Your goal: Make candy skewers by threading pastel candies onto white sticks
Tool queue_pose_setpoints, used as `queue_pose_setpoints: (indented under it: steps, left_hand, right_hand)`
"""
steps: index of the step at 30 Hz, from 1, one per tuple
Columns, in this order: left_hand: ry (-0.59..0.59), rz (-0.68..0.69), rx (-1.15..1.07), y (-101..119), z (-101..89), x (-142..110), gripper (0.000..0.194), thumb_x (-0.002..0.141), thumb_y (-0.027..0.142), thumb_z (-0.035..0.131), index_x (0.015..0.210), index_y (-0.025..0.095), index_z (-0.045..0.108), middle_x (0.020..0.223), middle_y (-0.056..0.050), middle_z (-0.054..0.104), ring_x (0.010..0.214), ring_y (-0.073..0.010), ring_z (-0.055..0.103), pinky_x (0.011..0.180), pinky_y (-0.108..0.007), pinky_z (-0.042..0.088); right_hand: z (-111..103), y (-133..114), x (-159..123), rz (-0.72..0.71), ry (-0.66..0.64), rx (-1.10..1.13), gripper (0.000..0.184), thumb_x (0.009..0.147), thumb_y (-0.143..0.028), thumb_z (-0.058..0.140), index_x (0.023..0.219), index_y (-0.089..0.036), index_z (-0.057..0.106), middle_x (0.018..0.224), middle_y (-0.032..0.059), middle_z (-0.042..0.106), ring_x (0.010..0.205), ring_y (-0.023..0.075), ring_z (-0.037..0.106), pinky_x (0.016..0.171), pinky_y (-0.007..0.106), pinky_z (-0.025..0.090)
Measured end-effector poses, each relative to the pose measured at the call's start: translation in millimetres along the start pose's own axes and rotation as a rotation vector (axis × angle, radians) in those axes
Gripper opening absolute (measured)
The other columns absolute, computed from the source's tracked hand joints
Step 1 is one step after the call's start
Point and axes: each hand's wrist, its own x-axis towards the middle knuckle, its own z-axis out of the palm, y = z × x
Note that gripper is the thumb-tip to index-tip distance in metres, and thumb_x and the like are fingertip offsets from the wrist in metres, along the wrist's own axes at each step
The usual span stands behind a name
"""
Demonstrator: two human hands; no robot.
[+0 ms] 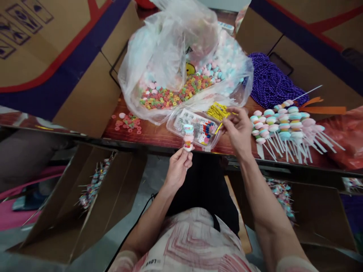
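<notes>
My left hand (178, 166) is closed round the stick of a candy skewer (188, 136) with pastel and red rings stacked on it, held upright in front of the table edge. My right hand (238, 128) pinches a yellow twist tie (219, 127) pulled from a bundle of yellow ties (217, 110). Both hands hover by a clear plastic tray (195, 126) holding printed stickers. Behind it, a big clear plastic bag (181, 56) lies open, full of coloured ring candies and pastel discs (172, 94).
Finished candy skewers (286, 124) lie in a row at the right of the wooden table (159, 134). Purple beads (269, 81) sit behind them. Loose rings (129, 121) lie at left. Cardboard boxes with skewers (93, 185) (280, 192) stand on the floor either side.
</notes>
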Motion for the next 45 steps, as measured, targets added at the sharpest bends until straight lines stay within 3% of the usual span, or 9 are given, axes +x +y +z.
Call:
queue_pose_setpoints:
  steps: [4, 8, 21, 25, 29, 33, 35, 40, 45]
  left_hand:
    - [0.093, 0.037, 0.035, -4, 3.1, 0, 0.035, 0.072, 0.037, 0.081, 0.091, 0.018, 0.059, 0.061, 0.007, 0.049, 0.045, -0.0018, 0.026, 0.045, -0.018, 0.015]
    - [0.121, 0.085, 0.073, -11, 4.8, -4, 0.034, 0.073, 0.031, 0.077, 0.087, 0.022, 0.047, 0.057, 0.010, 0.047, 0.043, -0.0023, 0.028, 0.044, -0.017, 0.015]
    - [-0.017, 0.224, 0.177, -25, -2.2, -16, 0.027, 0.084, 0.039, 0.073, 0.083, 0.018, 0.055, 0.065, 0.006, 0.049, 0.050, -0.0029, 0.036, 0.047, -0.015, 0.028]
    - [-0.088, 0.033, 0.034, -12, -0.6, -15, 0.029, 0.080, 0.037, 0.077, 0.082, 0.015, 0.058, 0.062, 0.005, 0.050, 0.044, -0.0004, 0.028, 0.042, -0.013, 0.021]
    - [-0.232, -0.366, -0.141, 5, -4.7, -17, 0.024, 0.078, 0.025, 0.078, 0.081, 0.014, 0.057, 0.055, 0.009, 0.038, 0.041, 0.0002, 0.017, 0.038, -0.011, 0.012]
    - [-0.283, -0.585, -0.152, 7, -5.9, -19, 0.021, 0.081, 0.024, 0.075, 0.082, 0.014, 0.056, 0.052, 0.011, 0.032, 0.040, -0.0009, 0.013, 0.036, -0.012, 0.009]
    - [-0.266, -0.485, -0.050, -1, -3.5, -21, 0.027, 0.078, 0.030, 0.079, 0.084, 0.016, 0.056, 0.052, 0.010, 0.037, 0.040, -0.0009, 0.016, 0.037, -0.012, 0.012]
    - [-0.082, 0.065, 0.326, -19, 2.7, -30, 0.027, 0.084, 0.043, 0.072, 0.093, 0.018, 0.067, 0.061, 0.004, 0.056, 0.046, -0.0048, 0.039, 0.044, -0.017, 0.027]
    - [-0.017, 0.232, 0.510, -16, -1.2, -34, 0.018, 0.078, 0.031, 0.078, 0.091, 0.018, 0.077, 0.085, -0.004, 0.068, 0.077, -0.0126, 0.060, 0.063, -0.021, 0.044]
  right_hand:
    - [42, -26, -78, 0.231, 0.025, 0.299, 0.017, 0.079, -0.030, 0.074, 0.089, -0.022, 0.063, 0.068, -0.0042, 0.064, 0.054, 0.0117, 0.060, 0.050, 0.024, 0.047]
    - [67, -23, -126, 0.311, 0.153, 0.265, 0.014, 0.073, -0.027, 0.078, 0.076, -0.019, 0.066, 0.068, -0.0023, 0.067, 0.059, 0.0120, 0.061, 0.055, 0.024, 0.049]
    - [63, -20, -141, 0.338, 0.064, 0.185, 0.015, 0.082, -0.032, 0.067, 0.075, -0.020, 0.061, 0.067, -0.0027, 0.059, 0.060, 0.0116, 0.051, 0.057, 0.025, 0.043]
    - [59, -18, -142, 0.429, -0.012, 0.360, 0.019, 0.082, -0.037, 0.068, 0.077, -0.021, 0.059, 0.068, -0.0031, 0.056, 0.059, 0.0107, 0.046, 0.057, 0.025, 0.040]
    - [44, -23, -140, 0.510, -0.169, 0.534, 0.026, 0.077, -0.038, 0.075, 0.075, -0.020, 0.056, 0.071, -0.0033, 0.050, 0.058, 0.0095, 0.041, 0.053, 0.024, 0.035]
    - [27, -23, -139, 0.397, -0.298, 0.408, 0.023, 0.084, -0.041, 0.070, 0.086, -0.021, 0.060, 0.078, -0.0021, 0.051, 0.060, 0.0097, 0.039, 0.051, 0.024, 0.034]
    - [24, -19, -141, 0.316, -0.308, 0.273, 0.019, 0.089, -0.039, 0.065, 0.089, -0.021, 0.059, 0.077, -0.0024, 0.051, 0.061, 0.0103, 0.041, 0.052, 0.024, 0.035]
    - [29, -10, -147, 0.242, -0.181, 0.089, 0.011, 0.095, -0.033, 0.056, 0.095, -0.022, 0.054, 0.072, -0.0046, 0.049, 0.057, 0.0104, 0.045, 0.051, 0.024, 0.037]
    - [29, -11, -146, 0.236, -0.223, 0.013, 0.010, 0.094, -0.031, 0.055, 0.097, -0.021, 0.058, 0.075, -0.0039, 0.053, 0.057, 0.0097, 0.045, 0.052, 0.023, 0.038]
